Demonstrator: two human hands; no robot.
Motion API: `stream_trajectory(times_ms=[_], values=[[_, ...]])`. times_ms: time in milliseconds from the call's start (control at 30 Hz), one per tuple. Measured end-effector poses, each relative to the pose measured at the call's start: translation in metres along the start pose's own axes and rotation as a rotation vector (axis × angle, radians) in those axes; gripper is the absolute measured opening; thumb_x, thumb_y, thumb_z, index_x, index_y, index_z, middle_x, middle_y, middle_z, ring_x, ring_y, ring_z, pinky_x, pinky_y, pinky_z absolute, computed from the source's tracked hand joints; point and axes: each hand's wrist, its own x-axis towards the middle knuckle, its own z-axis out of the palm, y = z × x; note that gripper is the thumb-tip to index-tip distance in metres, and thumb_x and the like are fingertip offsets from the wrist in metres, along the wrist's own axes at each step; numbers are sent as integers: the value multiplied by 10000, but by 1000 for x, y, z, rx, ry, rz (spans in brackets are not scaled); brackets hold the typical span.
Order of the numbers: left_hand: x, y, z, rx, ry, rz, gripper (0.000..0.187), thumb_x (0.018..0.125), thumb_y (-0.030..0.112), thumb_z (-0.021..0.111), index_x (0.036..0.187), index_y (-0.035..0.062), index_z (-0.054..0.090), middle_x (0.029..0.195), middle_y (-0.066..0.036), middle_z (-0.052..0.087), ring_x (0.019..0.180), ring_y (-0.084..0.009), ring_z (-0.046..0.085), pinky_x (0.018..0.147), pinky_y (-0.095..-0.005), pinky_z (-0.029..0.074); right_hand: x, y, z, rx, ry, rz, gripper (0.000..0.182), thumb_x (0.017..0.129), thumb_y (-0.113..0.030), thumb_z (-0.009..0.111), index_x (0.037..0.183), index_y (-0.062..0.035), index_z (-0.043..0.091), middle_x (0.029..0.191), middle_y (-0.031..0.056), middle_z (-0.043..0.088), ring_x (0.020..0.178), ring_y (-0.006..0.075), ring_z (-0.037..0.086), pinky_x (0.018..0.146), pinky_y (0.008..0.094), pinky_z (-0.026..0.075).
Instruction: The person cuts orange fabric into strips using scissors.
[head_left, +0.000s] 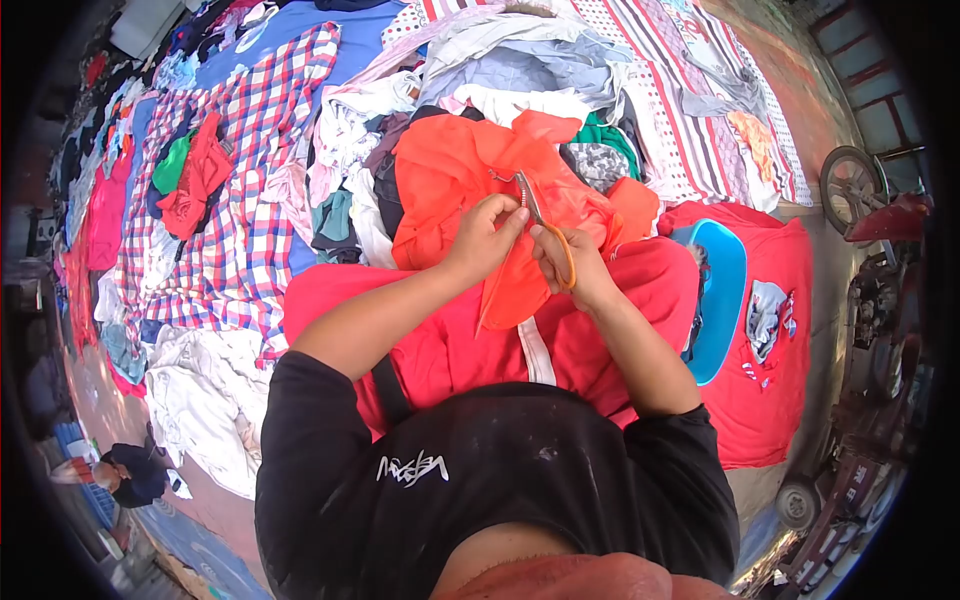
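Across my lap spreads a bright orange-red garment (pixel 450 160), its loose end hanging down between my forearms. My left hand (pixel 490 237) is closed in a pinch on a narrow edge of this cloth, close to the scissor blades. In my right hand (pixel 580 268) is a pair of scissors (pixel 570 258) with an orange handle, the fingers wrapped round the grip. The metal blades point up and away from me, right at the pinched edge. My fingers hide part of that edge.
A large heap of mixed clothes (pixel 500 60) lies ahead of me. A checked cloth (pixel 250 110) with small garments on it is to the left. At my right stands a blue tub (pixel 728 300) beside a red cloth (pixel 770 400) bearing scraps. Motorbikes (pixel 870 380) stand farther right.
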Motion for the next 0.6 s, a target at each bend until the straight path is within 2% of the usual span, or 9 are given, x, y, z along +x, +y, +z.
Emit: stream_trajectory(times_ms=[33, 133, 233, 333, 433, 600], values=[[-1, -3, 0, -62, -31, -68, 241, 974, 222, 646, 942, -17, 649, 955, -126, 654, 905, -223, 642, 759, -363, 499, -2, 4, -1, 26, -1, 28, 450, 946, -447, 675, 737, -58, 587, 504, -5, 477, 352, 90, 430, 346, 240, 320], [-8, -8, 2, 124, -62, -38, 220, 996, 200, 619, 935, -9, 647, 942, -65, 615, 879, -141, 578, 780, -301, 463, -12, 16, -5, 77, 3, 143, 448, 940, -461, 673, 752, -64, 585, 520, -2, 488, 353, 95, 441, 341, 235, 316], [-17, -12, 7, 134, -85, -66, 240, 994, 193, 620, 877, -13, 662, 947, -50, 614, 935, -142, 581, 819, -310, 459, -18, 30, -7, 92, -11, 199, 439, 945, -463, 664, 766, -69, 587, 536, -1, 500, 356, 95, 449, 346, 226, 318], [-20, -21, 12, 198, -43, 35, 210, 959, 165, 642, 876, -26, 673, 981, -115, 629, 932, -211, 616, 808, -334, 478, -25, 32, -8, 92, 14, 227, 445, 946, -472, 660, 774, -69, 589, 541, 1, 504, 360, 96, 454, 350, 226, 324], [-20, -24, 13, -36, -99, -45, 198, 937, 135, 642, 860, -46, 667, 1084, -149, 625, 983, -215, 622, 839, -345, 475, -31, 34, -7, 98, 23, 246, 459, 949, -484, 655, 774, -65, 592, 540, 1, 500, 368, 97, 457, 354, 226, 331], [-20, -30, 18, -56, -27, 53, 214, 924, 122, 640, 810, -58, 621, 1184, -171, 576, 975, -210, 595, 871, -344, 459, -38, 42, -3, 92, 34, 181, 478, 952, -493, 656, 775, -53, 595, 539, -3, 487, 389, 86, 446, 364, 233, 344]])
